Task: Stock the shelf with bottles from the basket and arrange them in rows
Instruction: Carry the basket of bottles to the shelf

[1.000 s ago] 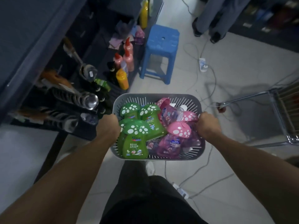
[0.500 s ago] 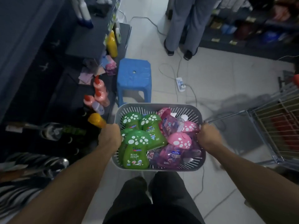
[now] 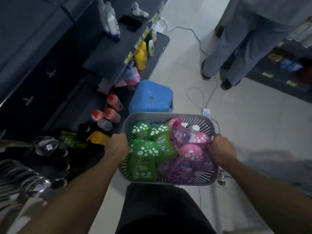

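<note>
Grey slotted plastic basket (image 3: pixel 168 115) of green and pink mushroom-capped bottles (image 3: pixel 145 166), gripped by left hand (image 3: pixel 118 146) and right hand (image 3: pixel 222 149): the carrying step, apparently; next calls for setting it down near the dark metal shelf (image 3: pixel 101 56).

One grey basket (image 3: pixel 168 115) carries four green mushroom-capped bottles (image 3: pixel 148 150). Three pink mushroom caps (image 3: pixel 190 152) show beside them, but the pink bottles underneath overlap too much to count. On the bottom shelf (image 3: pixel 160 43) stand three salmon bottles with red caps (image 3: pixel 112 114) and, farther along, two yellow bottles (image 3: pixel 141 60). On the floor (image 3: pixel 253 124) are one blue plastic stool (image 3: pixel 151 98) and one white power strip (image 3: pixel 206 113).
</note>
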`<state>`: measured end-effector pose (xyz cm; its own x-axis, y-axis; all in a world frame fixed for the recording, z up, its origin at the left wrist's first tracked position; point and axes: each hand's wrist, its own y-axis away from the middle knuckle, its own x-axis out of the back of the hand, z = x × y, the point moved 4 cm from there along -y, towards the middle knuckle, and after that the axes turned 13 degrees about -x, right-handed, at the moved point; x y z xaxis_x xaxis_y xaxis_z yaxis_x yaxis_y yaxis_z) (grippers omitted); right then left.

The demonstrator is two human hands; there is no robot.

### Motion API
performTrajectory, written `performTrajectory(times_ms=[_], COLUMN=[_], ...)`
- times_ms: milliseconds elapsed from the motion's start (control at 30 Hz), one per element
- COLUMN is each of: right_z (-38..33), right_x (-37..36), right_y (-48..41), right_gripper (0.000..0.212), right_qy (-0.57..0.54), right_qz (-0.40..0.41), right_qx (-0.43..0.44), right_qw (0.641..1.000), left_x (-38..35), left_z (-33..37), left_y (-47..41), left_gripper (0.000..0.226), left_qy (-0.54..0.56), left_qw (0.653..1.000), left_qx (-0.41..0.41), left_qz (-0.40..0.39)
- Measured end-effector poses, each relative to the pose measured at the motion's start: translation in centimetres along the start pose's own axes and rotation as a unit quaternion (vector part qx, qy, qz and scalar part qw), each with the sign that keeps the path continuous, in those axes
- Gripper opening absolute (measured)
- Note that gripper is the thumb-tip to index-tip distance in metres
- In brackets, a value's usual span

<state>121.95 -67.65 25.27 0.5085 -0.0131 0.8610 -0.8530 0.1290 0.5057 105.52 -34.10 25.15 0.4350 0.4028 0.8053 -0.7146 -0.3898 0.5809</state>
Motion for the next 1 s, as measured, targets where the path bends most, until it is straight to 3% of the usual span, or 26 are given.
performTrajectory(times_ms=[133,300,400,467,633,800,1000], right_z=[-4.3,-10.9,-15.3,-18.2,-26.8,-35.3,-41.5], right_x=[4.6,9.0,11.0,11.8,12.9,12.8,11.3], right_y=[-6.2,-12.0,-15.3,-17.2,-22.0,-25.4,-28.3], right_gripper=[0.010,0.015,0.018,0.017,0.009,0.009,0.012], right_qy=[0.031,0.060,0.088,0.101,0.173,0.231,0.257], right_qz=[0.036,0.054,0.045,0.045,0.043,0.029,0.026], right_qx=[0.050,0.108,0.138,0.170,0.270,0.361,0.428], right_qw=[0.998,0.991,0.986,0.979,0.946,0.903,0.866], left_x=[0.8,2.7,3.7,4.3,4.5,3.8,2.4], left_z=[1.3,1.4,1.1,1.1,0.6,1.3,2.5], left_y=[-2.8,-7.7,-9.3,-10.2,-12.2,-13.3,-15.1], left_gripper=[0.016,0.016,0.006,0.004,0.025,0.018,0.022], left_qy=[0.058,0.115,0.182,0.217,0.295,0.362,0.405], left_qw=[0.997,0.991,0.976,0.963,0.921,0.859,0.805], left_qx=[0.049,0.063,0.117,0.157,0.252,0.356,0.424], left_qz=[-0.004,-0.008,0.018,0.033,0.044,0.069,0.092])
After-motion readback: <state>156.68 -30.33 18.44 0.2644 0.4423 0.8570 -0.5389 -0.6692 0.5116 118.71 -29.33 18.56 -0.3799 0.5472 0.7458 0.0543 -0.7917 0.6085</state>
